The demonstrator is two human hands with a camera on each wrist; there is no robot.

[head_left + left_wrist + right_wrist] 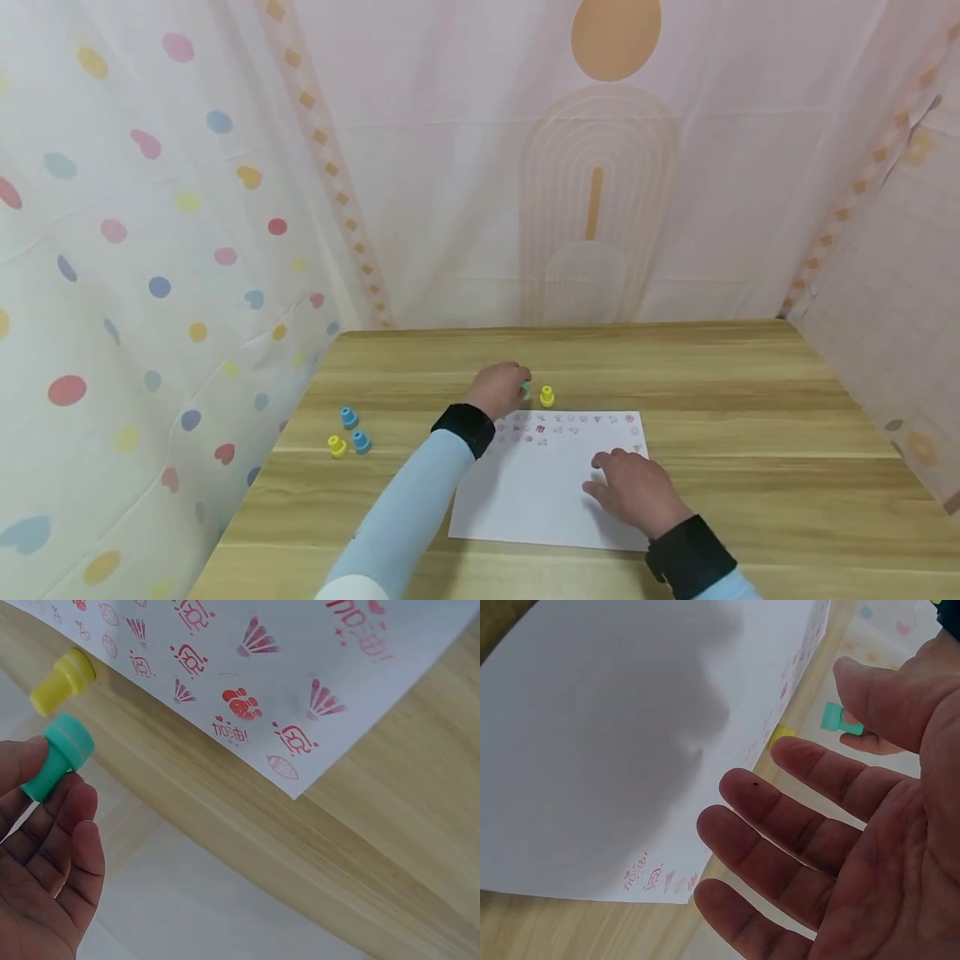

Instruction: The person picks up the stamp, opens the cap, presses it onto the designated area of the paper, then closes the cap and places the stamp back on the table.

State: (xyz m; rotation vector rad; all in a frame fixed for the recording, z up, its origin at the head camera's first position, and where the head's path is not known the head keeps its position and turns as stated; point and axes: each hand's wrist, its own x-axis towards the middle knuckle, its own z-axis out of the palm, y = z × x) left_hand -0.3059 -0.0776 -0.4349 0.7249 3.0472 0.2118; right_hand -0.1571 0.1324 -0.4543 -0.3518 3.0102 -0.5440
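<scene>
My left hand (498,390) pinches a teal-green toy stamp (69,746) between thumb and fingers, just beyond the far edge of the paper. Beside it a yellow stamp (547,396) stands on the table. The white sheet of paper (525,500) carries rows of small red and pink prints along its far side, such as paw, shuttlecock and strawberry shapes. Over the right part of the sheet hovers my right hand (636,493), its fingers spread and nothing in them.
On the left of the wooden table (750,417), two blue stamps (362,442) and another yellow stamp (337,447) stand in a group. Patterned curtains (450,167) hang behind the table and at its sides.
</scene>
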